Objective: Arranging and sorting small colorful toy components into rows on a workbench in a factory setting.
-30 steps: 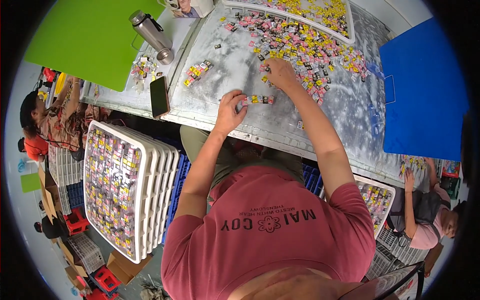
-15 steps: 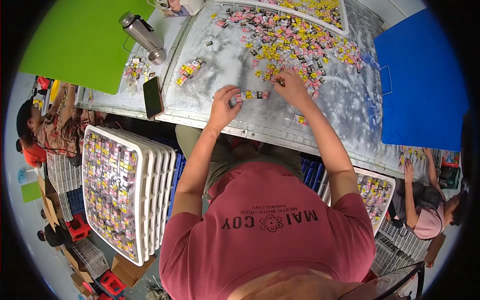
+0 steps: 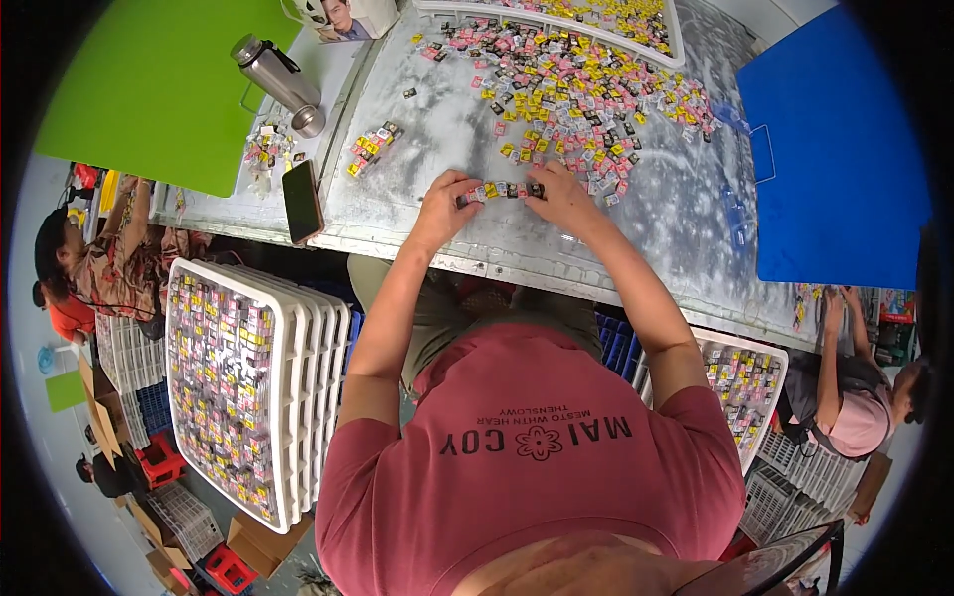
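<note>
Pale light gleams off the worktable, its grey top all mottled! A big green panel fills its left side, a blue panel flanks its right. Way off the worktable's left, there's a red stool, an open cardboard box beside it, grey floor, and a whitish wall beyond.

On the grey surface, the left hand and right hand hold opposite ends of a short row of small coloured pieces; a loose heap spreads farther off, a smaller cluster lies left, and a dark phone rests by the near edge
</note>
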`<state>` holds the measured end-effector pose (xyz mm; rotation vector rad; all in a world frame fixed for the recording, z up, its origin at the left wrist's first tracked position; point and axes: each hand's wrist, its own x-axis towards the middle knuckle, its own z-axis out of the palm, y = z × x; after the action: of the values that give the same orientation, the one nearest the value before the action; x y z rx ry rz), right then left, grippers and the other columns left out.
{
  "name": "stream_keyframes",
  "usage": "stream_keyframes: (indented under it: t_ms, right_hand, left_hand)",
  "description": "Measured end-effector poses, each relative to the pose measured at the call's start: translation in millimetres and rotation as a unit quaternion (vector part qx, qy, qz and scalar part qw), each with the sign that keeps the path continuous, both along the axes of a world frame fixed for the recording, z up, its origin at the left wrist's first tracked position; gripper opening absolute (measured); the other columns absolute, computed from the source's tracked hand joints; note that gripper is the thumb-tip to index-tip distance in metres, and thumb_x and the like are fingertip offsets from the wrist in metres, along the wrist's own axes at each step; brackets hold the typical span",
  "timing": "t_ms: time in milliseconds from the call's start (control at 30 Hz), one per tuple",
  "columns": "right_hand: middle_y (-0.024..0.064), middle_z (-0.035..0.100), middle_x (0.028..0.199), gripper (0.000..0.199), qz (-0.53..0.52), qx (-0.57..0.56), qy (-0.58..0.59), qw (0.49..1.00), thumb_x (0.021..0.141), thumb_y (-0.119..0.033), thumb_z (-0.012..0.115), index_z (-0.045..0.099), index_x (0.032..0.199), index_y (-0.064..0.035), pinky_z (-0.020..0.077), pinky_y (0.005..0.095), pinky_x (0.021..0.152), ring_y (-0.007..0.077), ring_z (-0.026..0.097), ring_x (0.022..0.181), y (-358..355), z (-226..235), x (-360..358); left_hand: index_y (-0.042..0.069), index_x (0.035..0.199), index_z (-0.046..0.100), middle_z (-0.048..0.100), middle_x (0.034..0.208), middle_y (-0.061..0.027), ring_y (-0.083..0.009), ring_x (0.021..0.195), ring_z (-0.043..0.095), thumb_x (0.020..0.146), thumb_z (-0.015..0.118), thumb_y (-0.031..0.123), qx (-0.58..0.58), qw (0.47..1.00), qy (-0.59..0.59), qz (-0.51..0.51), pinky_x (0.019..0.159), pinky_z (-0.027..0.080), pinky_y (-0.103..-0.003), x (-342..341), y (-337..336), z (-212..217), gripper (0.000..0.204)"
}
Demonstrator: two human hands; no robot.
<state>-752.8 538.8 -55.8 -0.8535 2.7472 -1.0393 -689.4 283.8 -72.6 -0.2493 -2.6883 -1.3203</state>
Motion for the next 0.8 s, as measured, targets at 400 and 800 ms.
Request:
stream_keyframes:
  t_ms: [400,800]
  right_hand:
    - [0.0161,0.060,0.112,0.035,0.072,-0.004,0.010,0.997,0.083,-0.008,0.078,0.070,0.116,-0.0025,0.0535,0.0405,0.088,0.0350,0.066,0.103,-1,6,-7]
    - [0.0118,0.060,0.108,0.026,0.116,0.011,0.031,0.993,0.087,-0.011,0.075,0.071,0.111,-0.0039,0.0519,0.0377,0.085,0.0303,0.063,0.101,11,12,-17]
  left_hand:
    - [0.002,0.117,0.074,0.065,0.110,-0.0088,-0.0204,0.081,0.064,0.081,0.079,0.000,-0.030,0.999,0.029,0.001,0.075,0.055,-0.032,-5,7,0,0.037]
    - [0.002,0.115,0.075,0.066,0.110,-0.0099,-0.0189,0.079,0.064,0.081,0.077,-0.003,0.049,0.998,-0.028,-0.026,0.075,0.055,-0.030,-11,15,10,0.035]
